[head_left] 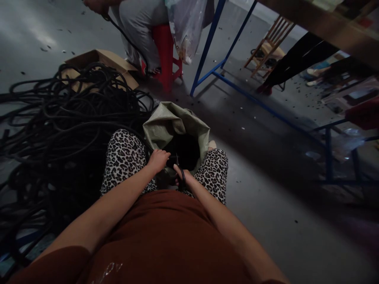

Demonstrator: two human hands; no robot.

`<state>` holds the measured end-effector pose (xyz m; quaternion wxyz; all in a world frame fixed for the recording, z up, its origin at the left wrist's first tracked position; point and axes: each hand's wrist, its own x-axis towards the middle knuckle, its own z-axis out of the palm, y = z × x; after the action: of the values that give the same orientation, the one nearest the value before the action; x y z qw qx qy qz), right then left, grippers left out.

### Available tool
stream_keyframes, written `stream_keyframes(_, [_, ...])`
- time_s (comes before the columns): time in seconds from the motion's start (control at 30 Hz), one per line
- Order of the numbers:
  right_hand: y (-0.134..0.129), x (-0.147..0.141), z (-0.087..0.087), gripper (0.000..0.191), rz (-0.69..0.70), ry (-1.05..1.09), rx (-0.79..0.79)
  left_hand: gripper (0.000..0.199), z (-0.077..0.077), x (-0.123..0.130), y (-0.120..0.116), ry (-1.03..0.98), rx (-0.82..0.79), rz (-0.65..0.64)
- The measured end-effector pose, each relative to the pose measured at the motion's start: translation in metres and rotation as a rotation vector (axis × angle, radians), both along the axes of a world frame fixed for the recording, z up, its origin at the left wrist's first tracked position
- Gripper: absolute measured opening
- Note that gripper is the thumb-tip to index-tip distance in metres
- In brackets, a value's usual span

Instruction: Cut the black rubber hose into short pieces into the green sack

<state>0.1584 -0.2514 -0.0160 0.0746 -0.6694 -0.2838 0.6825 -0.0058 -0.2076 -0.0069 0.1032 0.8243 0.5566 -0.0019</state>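
Observation:
Between my knees stands a greenish sack (158, 118) with its mouth wide and its inside dark. Over its near rim, my left hand (159, 160) is closed around a black rubber cord (173, 158), whose short end sticks out to the right of the fingers. Dark-handled scissors (182, 180) are gripped in my right hand (184, 175), their blades pointing away from me, close beside the cord's end. Whether the blades touch the cord I cannot tell. The sack's contents are too dark to make out.
A big tangle of black cords (74, 114) covers the floor at left, partly over an open cardboard box (118, 65). Ahead, a person in grey trousers (142, 27) sits on a red stool (166, 59). A blue-framed table (220, 75) and a wooden chair (271, 43) stand right.

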Motion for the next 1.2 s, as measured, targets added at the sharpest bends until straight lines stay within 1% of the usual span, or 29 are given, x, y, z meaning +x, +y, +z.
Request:
stream_keyframes(0.23, [0.001, -0.001, -0.005, 0.053, -0.038, 0.001, 0.021, 0.026, -0.001, 0.0, 0.0, 0.005, -0.016, -0.014])
stream_keyframes(0.47, [0.002, 0.001, 0.001, 0.05, 0.031, -0.053, 0.071, 0.026, -0.004, 0.001, 0.0, -0.059, -0.059, 0.007])
stream_keyframes(0.57, [0.003, 0.001, 0.001, 0.05, 0.041, -0.09, 0.076, 0.026, -0.005, 0.0, -0.001, -0.075, -0.033, 0.008])
stream_keyframes(0.7, [0.004, 0.001, -0.005, 0.05, 0.031, -0.164, 0.086, 0.026, -0.004, -0.002, -0.001, -0.044, 0.023, -0.011])
stream_keyframes(0.87, [0.002, 0.002, -0.013, 0.048, 0.04, -0.185, 0.122, 0.025, -0.008, -0.003, -0.001, -0.014, -0.034, -0.007])
stream_keyframes(1.07, [0.001, 0.002, -0.007, 0.046, 0.047, -0.19, 0.118, 0.024, -0.014, -0.005, 0.0, -0.01, -0.049, 0.033])
stream_keyframes(1.2, [0.001, 0.001, -0.003, 0.049, 0.021, -0.136, 0.068, 0.024, -0.014, -0.007, 0.001, -0.015, -0.037, 0.061])
